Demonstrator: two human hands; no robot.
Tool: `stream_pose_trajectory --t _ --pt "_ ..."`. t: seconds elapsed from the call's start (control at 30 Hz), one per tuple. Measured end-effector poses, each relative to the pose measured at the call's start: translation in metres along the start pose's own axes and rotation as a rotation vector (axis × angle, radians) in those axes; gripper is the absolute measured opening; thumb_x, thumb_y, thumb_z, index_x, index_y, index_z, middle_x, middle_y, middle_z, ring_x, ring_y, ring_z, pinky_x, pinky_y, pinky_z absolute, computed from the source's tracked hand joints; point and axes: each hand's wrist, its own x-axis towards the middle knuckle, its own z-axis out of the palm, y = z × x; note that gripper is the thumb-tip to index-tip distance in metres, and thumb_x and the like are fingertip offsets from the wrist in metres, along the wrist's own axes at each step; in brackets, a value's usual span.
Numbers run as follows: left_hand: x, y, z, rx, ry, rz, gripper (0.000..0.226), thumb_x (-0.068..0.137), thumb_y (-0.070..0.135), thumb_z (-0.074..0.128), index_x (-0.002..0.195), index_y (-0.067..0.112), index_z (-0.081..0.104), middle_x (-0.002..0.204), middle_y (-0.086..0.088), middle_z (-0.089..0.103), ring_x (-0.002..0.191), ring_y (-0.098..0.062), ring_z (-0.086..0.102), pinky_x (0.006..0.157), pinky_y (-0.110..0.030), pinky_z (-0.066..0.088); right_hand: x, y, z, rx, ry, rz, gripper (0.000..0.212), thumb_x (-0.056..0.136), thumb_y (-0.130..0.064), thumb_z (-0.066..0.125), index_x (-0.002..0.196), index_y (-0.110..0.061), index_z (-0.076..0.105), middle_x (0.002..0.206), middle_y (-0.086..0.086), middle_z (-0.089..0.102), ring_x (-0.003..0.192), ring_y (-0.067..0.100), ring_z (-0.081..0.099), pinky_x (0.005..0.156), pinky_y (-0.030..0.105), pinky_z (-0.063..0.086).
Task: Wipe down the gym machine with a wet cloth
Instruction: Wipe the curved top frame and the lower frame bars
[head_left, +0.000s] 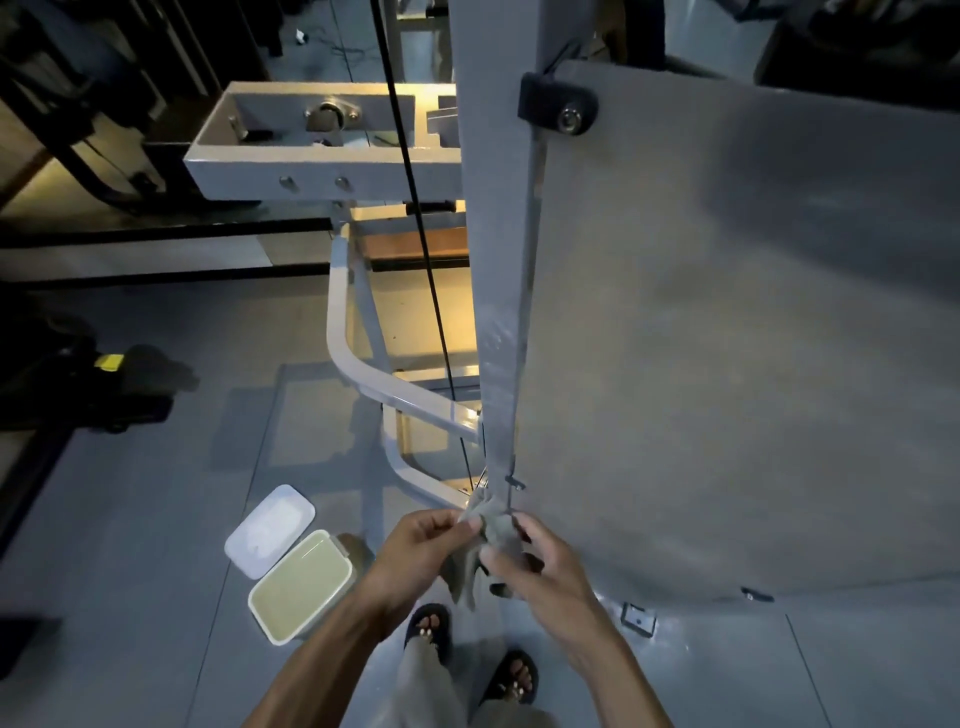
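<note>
head view, looking down. gym machine (727, 338): large grey panel on the right, bolted to a grey upright post (498, 234), with a black cable (415, 208) running beside the post and a curved white tube (353, 364) at its base; rigid painted metal, judged smooth and likely slick once wet. floor (156, 519): grey, carrying an open tub (298, 584) of pale liquid at lower left, its white lid (270, 527) lying just beside. left hand (415, 551) and right hand (540, 566): both pinching a grey cloth (480, 551), held bunched between them, in the air, near the lower end of the post. cloth: soft, limp, light, probably damp; hangs in folds below the fingers (470, 526). best gripped as a wadded pad in one palm, judged, so a flat face meets the metal rather than a trailing corner near the cable. sandalled feet (470, 654) at the bottom edge.
</note>
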Motion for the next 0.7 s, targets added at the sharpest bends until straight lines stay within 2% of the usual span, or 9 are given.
stream_pose_trajectory --t 0.07,0.17,0.27,0.37,0.47,0.5,0.57,0.63,0.7 --pt "-0.004 0.006 -0.003 0.028 -0.020 0.027 0.039 0.101 0.034 0.061 0.097 -0.002 0.074 0.088 -0.021 0.073 0.072 -0.031 0.062 0.063 -0.030 0.051 0.002 -0.001 0.001 -0.101 0.088 -0.050 0.049 0.070 -0.051 0.082 0.113 -0.032 0.073 0.110 -0.007 0.074 0.107 0.014 0.069 0.093 0.047 0.059" --pt "-0.009 0.011 -0.015 0.025 -0.073 0.019 0.040 0.103 0.037 0.059 0.104 -0.001 0.073 0.100 -0.032 0.070 0.080 -0.035 0.062 0.071 -0.037 0.051 0.004 -0.005 0.002 0.082 0.154 -0.051 0.047 0.074 -0.051 0.082 0.106 -0.016 0.074 0.103 0.011 0.075 0.104 0.031 0.070 0.099 0.055 0.054" --pt "-0.012 0.013 -0.030 -0.021 -0.150 -0.053 0.033 0.103 0.031 0.061 0.111 0.001 0.073 0.101 -0.028 0.069 0.081 -0.031 0.061 0.067 -0.033 0.048 0.011 -0.009 0.000 0.382 0.167 0.036 0.041 0.081 -0.037 0.078 0.112 -0.010 0.074 0.109 0.012 0.076 0.099 0.025 0.072 0.085 0.044 0.057" --pt "-0.019 0.014 -0.037 -0.076 -0.228 -0.111 0.021 0.101 0.019 0.063 0.114 0.006 0.073 0.100 -0.017 0.071 0.078 -0.022 0.066 0.063 -0.026 0.049 0.015 -0.021 0.005 0.459 0.137 0.083 0.032 0.093 -0.033 0.066 0.117 -0.013 0.072 0.107 0.013 0.076 0.089 0.024 0.072 0.071 0.038 0.056" --pt "-0.020 0.014 -0.043 -0.137 -0.328 -0.152 0.038 0.095 0.020 0.066 0.124 -0.005 0.064 0.113 -0.021 0.069 0.095 -0.026 0.068 0.079 -0.030 0.054 0.016 -0.031 0.015 0.418 0.112 0.081 0.037 0.091 -0.043 0.066 0.119 -0.020 0.074 0.114 0.012 0.075 0.089 0.025 0.072 0.061 0.032 0.056" --pt "-0.019 0.014 -0.045 -0.123 -0.333 -0.156 0.042 0.096 0.025 0.068 0.122 -0.008 0.062 0.113 -0.023 0.067 0.099 -0.031 0.065 0.084 -0.036 0.051 0.017 -0.033 0.018 0.412 0.094 0.087 0.043 0.087 -0.047 0.067 0.120 -0.020 0.073 0.116 0.012 0.074 0.092 0.025 0.073 0.062 0.032 0.057" --pt "-0.016 0.011 -0.046 -0.083 -0.299 -0.136 0.054 0.097 0.035 0.070 0.112 -0.015 0.058 0.106 -0.026 0.062 0.095 -0.036 0.054 0.083 -0.046 0.041 0.018 -0.034 0.022 0.438 0.047 0.124 0.053 0.084 -0.053 0.066 0.126 -0.021 0.070 0.120 0.009 0.074 0.103 0.027 0.073 0.076 0.040 0.061" --pt "-0.013 0.009 -0.047 -0.047 -0.227 -0.095 0.056 0.098 0.039 0.070 0.102 -0.016 0.059 0.095 -0.023 0.062 0.084 -0.032 0.054 0.079 -0.042 0.041 0.017 -0.031 0.024 0.480 0.024 0.164 0.057 0.084 -0.052 0.066 0.130 -0.018 0.067 0.119 0.010 0.074 0.110 0.031 0.071 0.095 0.055 0.055" --pt "-0.013 0.007 -0.048 -0.014 -0.165 -0.036 0.036 0.101 0.032 0.065 0.091 -0.002 0.070 0.086 -0.015 0.066 0.076 -0.022 0.061 0.074 -0.031 0.047 0.014 -0.027 0.028 0.453 0.006 0.176 0.057 0.085 -0.046 0.069 0.132 -0.015 0.062 0.111 0.008 0.076 0.104 0.032 0.071 0.103 0.064 0.046"
